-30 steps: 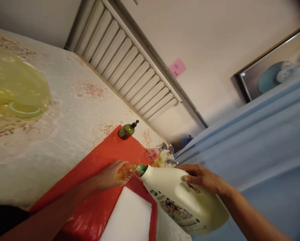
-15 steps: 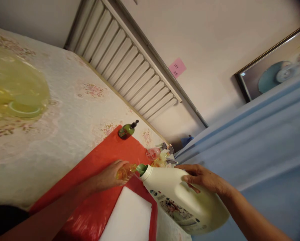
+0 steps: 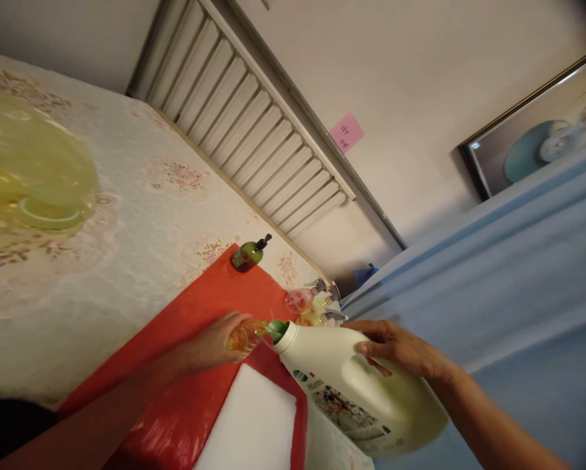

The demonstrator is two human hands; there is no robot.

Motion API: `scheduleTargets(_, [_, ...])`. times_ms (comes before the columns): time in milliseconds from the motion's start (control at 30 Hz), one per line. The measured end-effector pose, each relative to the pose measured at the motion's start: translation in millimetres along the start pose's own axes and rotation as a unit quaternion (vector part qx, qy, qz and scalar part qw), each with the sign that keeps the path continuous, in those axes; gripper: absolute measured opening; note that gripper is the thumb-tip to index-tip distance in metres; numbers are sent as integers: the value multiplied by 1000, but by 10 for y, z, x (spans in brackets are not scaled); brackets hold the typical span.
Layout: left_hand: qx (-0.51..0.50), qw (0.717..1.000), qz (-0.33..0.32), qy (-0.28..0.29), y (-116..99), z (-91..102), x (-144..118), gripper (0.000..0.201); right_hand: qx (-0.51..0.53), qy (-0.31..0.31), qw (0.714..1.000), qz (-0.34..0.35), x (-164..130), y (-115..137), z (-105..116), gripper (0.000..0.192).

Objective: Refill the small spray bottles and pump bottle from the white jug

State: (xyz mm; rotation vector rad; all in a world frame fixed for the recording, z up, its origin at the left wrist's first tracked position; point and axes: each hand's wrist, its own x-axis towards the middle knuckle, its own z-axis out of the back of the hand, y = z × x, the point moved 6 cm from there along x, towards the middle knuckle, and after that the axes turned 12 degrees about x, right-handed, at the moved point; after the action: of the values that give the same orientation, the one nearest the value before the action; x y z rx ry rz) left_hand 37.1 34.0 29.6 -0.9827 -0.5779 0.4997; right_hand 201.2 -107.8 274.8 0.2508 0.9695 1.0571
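Observation:
My left hand (image 3: 219, 339) is closed around a small clear bottle (image 3: 246, 336) with orange liquid in it, above a red sheet (image 3: 234, 290). My right hand (image 3: 395, 349) grips the handle of a large cream-coloured detergent jug (image 3: 342, 378), tilted with its mouth toward the bottle. A green pouring spout (image 3: 276, 329) in the jug's mouth meets the neck of the small bottle. Whether liquid is flowing I cannot tell. Under the jug's neck lies a white foam block (image 3: 251, 421).
A green pump bottle (image 3: 247, 256) stands at the red sheet's far corner. Several spray bottles (image 3: 312, 305) cluster behind the jug. A yellow translucent basin (image 3: 38, 156) sits at left on the floral tablecloth (image 3: 141, 228). Blue cloth (image 3: 528, 307) hangs at right; a radiator (image 3: 244, 111) lines the wall.

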Motion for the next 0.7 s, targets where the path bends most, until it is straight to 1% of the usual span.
scheduleTargets(100, [-15,1000,5,-1,10,4,-4,62,-2,-3,1000,0,-4,-5,7,49])
scheduleTargets(300, [-15,1000,-12,3,55,-28,1,60,-2,-5,1000,1,5,-27,23,49])
scheduleTargets(533, [-24,1000,-8,-11,51,-10,-16,61,3,-4,1000,3,17,-55,28,52])
scheduleTargets(700, [-34,999,-12,0,82,-43,-4,62,3,-3,1000,2,12,-39,24,52])
